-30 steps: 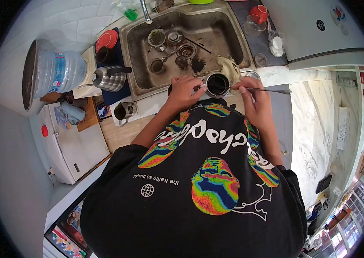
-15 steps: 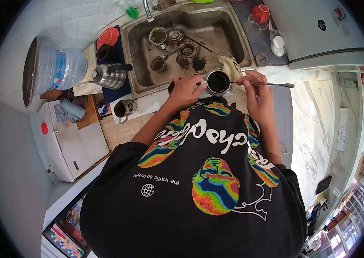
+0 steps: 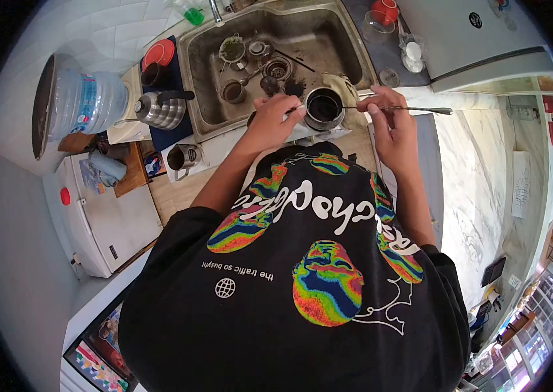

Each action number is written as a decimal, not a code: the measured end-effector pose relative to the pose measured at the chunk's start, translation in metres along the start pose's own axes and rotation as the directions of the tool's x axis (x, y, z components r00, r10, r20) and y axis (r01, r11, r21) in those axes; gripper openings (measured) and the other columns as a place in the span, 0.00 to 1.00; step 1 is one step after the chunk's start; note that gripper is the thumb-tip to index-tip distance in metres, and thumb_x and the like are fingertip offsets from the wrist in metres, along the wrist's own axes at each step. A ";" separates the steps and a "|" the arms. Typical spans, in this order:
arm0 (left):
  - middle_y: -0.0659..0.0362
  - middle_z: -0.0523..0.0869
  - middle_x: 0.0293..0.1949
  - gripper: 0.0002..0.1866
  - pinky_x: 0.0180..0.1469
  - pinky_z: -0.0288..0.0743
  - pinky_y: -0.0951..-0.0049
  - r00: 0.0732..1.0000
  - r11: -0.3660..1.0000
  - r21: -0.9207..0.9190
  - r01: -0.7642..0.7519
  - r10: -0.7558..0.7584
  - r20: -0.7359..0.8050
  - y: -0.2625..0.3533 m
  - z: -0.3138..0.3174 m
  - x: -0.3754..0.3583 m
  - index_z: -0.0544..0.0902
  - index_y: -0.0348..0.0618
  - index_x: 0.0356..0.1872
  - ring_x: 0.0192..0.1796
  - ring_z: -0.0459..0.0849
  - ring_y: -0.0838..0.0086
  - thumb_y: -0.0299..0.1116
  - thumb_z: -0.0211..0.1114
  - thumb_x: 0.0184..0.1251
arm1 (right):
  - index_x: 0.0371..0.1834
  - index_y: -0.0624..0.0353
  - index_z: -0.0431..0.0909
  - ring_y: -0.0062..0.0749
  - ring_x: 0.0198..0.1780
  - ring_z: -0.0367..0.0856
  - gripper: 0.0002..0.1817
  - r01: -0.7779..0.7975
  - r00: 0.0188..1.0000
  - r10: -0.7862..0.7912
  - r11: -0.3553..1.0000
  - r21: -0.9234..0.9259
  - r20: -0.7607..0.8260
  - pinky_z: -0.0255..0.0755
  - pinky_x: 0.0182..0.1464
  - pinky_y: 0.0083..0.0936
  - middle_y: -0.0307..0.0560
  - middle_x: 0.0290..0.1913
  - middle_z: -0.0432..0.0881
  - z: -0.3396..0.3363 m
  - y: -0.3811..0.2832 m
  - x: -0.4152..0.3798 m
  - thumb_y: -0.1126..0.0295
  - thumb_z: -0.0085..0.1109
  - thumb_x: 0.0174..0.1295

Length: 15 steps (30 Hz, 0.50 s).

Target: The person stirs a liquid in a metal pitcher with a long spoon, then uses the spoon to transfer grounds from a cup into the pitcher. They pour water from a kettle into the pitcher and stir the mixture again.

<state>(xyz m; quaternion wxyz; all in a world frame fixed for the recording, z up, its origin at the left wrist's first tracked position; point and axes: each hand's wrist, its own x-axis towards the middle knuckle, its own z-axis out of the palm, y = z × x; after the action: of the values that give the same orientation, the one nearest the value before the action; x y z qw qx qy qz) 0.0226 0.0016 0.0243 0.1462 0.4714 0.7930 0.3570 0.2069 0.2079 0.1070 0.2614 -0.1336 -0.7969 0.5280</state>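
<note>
A round metal cup [image 3: 324, 122] with dark contents sits at the sink's front edge, between my hands. My left hand [image 3: 278, 117] is closed at the cup's left side, on what looks like its handle, mostly hidden by the fingers. In my right hand [image 3: 387, 121] a long thin metal spoon [image 3: 427, 110] is pinched, lying level, its left end at the cup's rim. Just behind the cup lies a pale cloth [image 3: 340, 85] on the sink edge.
The sink [image 3: 191, 72] holds a strainer [image 3: 232, 51], a small cup [image 3: 233, 91] and dark grounds [image 3: 295, 87]. Left of it stand a steel kettle [image 3: 160, 110], a metal pitcher [image 3: 184, 157] and a water bottle [image 3: 103, 101]. Glasses [image 3: 389, 78] stand at the right.
The view has shifted slightly, so the sink and counter items appear a little higher and further left. The cup is tilted less away and shows more of its side. Both hands keep their grips.
</note>
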 end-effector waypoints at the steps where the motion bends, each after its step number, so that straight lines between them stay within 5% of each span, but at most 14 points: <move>1: 0.57 0.85 0.37 0.12 0.57 0.59 0.54 1.000 1.000 0.006 -0.005 0.005 0.000 0.001 -0.002 0.001 0.82 0.48 0.41 0.48 0.83 0.58 0.45 0.63 0.76 | 0.64 0.61 0.74 0.38 0.48 0.92 0.16 -0.010 1.000 0.010 1.000 0.006 -0.006 0.83 0.52 0.32 0.53 0.43 0.91 -0.001 0.000 -0.001 0.80 0.57 0.75; 15: 0.55 0.84 0.35 0.13 0.56 0.62 0.53 0.999 1.000 -0.030 -0.002 0.000 -0.048 0.013 -0.034 0.038 0.84 0.47 0.41 0.45 0.83 0.57 0.46 0.62 0.76 | 0.65 0.65 0.73 0.30 0.48 0.90 0.15 0.183 0.965 -0.153 0.974 0.134 -0.212 0.82 0.49 0.25 0.53 0.47 0.90 -0.014 -0.014 0.015 0.77 0.54 0.78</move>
<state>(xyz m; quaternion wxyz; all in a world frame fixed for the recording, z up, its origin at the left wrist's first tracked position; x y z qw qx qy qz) -0.0078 0.0234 0.0611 0.1340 0.4609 0.7906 0.3801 0.2026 0.2206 0.1279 0.3934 -0.0975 -0.7325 0.5470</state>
